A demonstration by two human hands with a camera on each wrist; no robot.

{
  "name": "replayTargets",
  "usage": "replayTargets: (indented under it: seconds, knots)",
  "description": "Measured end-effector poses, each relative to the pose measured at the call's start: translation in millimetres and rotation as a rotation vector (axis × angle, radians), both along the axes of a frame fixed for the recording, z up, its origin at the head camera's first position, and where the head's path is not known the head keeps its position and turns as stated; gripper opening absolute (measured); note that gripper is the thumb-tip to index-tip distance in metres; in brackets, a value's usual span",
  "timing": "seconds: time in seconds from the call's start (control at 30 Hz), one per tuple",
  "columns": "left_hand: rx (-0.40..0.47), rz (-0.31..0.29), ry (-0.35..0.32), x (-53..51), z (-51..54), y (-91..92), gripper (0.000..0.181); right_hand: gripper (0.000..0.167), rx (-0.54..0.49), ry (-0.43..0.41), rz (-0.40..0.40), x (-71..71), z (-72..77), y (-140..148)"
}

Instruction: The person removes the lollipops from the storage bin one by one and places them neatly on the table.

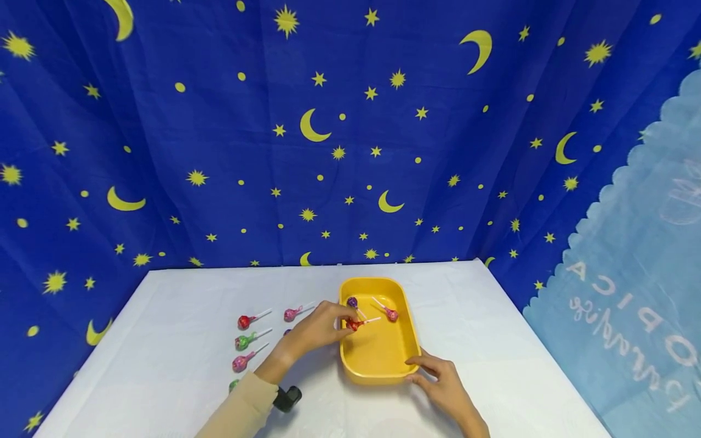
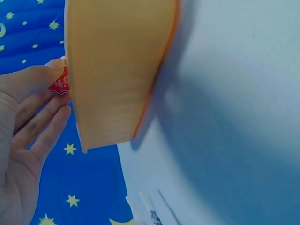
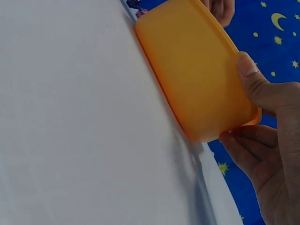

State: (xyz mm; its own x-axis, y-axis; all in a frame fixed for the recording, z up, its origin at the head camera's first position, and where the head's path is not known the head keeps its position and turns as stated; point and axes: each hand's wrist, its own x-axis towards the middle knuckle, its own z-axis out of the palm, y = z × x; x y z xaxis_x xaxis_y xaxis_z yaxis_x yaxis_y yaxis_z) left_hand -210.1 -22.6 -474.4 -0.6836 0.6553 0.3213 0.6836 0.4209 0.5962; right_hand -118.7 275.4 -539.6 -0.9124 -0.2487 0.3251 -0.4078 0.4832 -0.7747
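Note:
A red-wrapped lollipop is pinched by its candy end in my left hand, at the left rim of the yellow bin. Its white stick points right, over the inside of the bin. The left wrist view shows the red wrapper between thumb and fingers beside the bin's wall. My right hand grips the bin's near right corner, thumb on the rim side and fingers against the end wall in the right wrist view. Inside the bin lie a purple lollipop and a pink lollipop.
Left of the bin, on the white table, lie several lollipops: a red one, a green one, pink ones and others partly hidden by my left arm. A black wrist strap piece sits at that arm. A star-patterned blue curtain hangs behind.

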Motion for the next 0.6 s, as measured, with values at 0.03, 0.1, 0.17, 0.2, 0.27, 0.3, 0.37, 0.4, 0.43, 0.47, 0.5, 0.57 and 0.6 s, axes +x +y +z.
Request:
replayTargets:
  seconds: [0.03, 0.1, 0.17, 0.2, 0.27, 0.3, 0.37, 0.4, 0.43, 0.47, 0.5, 0.57, 0.6]
  knots:
    - [0.018, 0.007, 0.0, 0.6, -0.1, -1.7, 0.017, 0.028, -0.001, -0.001, 0.001, 0.1, -0.3, 0.1]
    - [0.051, 0.015, 0.015, 2.3, 0.5, -4.9, 0.016, 0.027, -0.006, 0.0, 0.004, 0.3, -1.0, 0.4]
    - [0.066, 0.023, 0.026, 4.1, 1.8, -8.5, 0.016, 0.027, -0.004, 0.0, 0.001, 0.7, -1.7, 0.3]
    - [0.067, 0.029, 0.024, 5.1, 2.3, -10.4, 0.015, 0.027, 0.0, 0.0, -0.001, 0.9, -2.2, 0.4]
    - [0.064, 0.04, 0.028, 6.6, 3.2, -14.4, 0.015, 0.027, 0.005, -0.001, -0.003, 1.2, -2.8, 0.6]
    - [0.056, 0.053, 0.024, 7.4, 3.5, -16.5, 0.016, 0.027, 0.006, -0.002, -0.003, 1.3, -2.8, 0.6]
    - [0.036, 0.079, 0.021, 8.9, 4.7, -21.0, 0.016, 0.028, 0.006, -0.002, -0.002, 1.2, -2.7, 0.7]
    - [0.032, 0.091, 0.013, 9.8, 5.3, -23.5, 0.016, 0.028, 0.005, -0.004, -0.001, 1.2, -2.4, 0.7]
    - [0.032, 0.101, 0.008, 10.6, 6.1, -26.0, 0.016, 0.028, 0.001, -0.008, 0.0, 1.2, -2.1, 0.8]
    - [0.027, 0.116, 0.002, 11.6, 6.6, -28.6, 0.016, 0.028, -0.001, -0.01, 0.0, 1.2, -1.8, 0.9]
    - [0.024, 0.131, 0.0, 12.6, 6.8, -31.2, 0.015, 0.028, 0.0, -0.011, 0.0, 1.2, -1.6, 1.0]
    - [0.033, 0.15, 0.003, 14.9, 7.0, -36.5, 0.014, 0.027, 0.0, -0.013, -0.004, 1.2, -1.2, 1.1]
    - [0.037, 0.159, 0.01, 15.9, 6.2, -39.1, 0.013, 0.027, 0.002, -0.012, -0.007, 1.1, -1.2, 1.1]
